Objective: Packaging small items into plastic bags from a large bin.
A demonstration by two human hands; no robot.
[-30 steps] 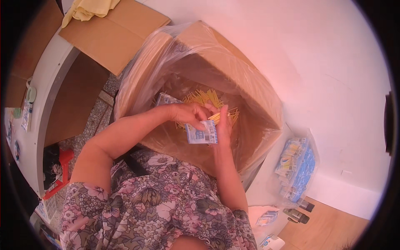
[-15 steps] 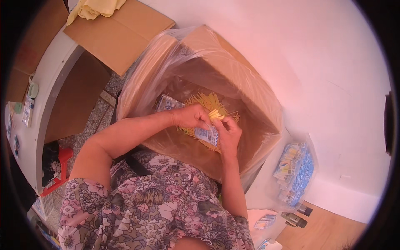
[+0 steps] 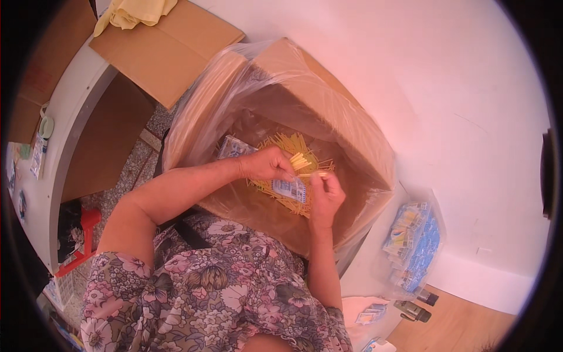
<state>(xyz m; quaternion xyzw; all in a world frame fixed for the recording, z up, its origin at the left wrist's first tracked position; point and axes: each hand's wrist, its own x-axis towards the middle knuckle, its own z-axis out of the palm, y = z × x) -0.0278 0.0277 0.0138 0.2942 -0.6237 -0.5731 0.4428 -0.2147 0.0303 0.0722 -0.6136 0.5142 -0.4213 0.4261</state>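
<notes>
Both my hands are over a large cardboard box [image 3: 346, 120] lined with clear plastic. My left hand [image 3: 268, 163] is closed around a small bundle of thin yellow sticks [image 3: 301, 161]. In the fingers of my right hand [image 3: 326, 195], just to the right, a short yellow piece [image 3: 316, 174], apparently a stick or two, is pinched. Directly below my left hand is a blue-and-white packet [image 3: 289, 189]; whether it hangs from that hand or lies on the pile I cannot tell. Many loose yellow sticks [image 3: 287, 142] cover the box bottom, with another packet [image 3: 236, 146] at their left.
A clear bag of blue packets [image 3: 415, 246] stands right of the box, near a white wall [image 3: 457, 117]. A cardboard flap [image 3: 170, 50] with a yellow cloth [image 3: 138, 12] lies at the upper left. A curved white table [image 3: 70, 129] and a red frame [image 3: 88, 234] are on the left.
My right hand has drawn slightly away from the left, lower down, with the short yellow piece between its fingers. My left hand stays nearly in place with the bundle.
</notes>
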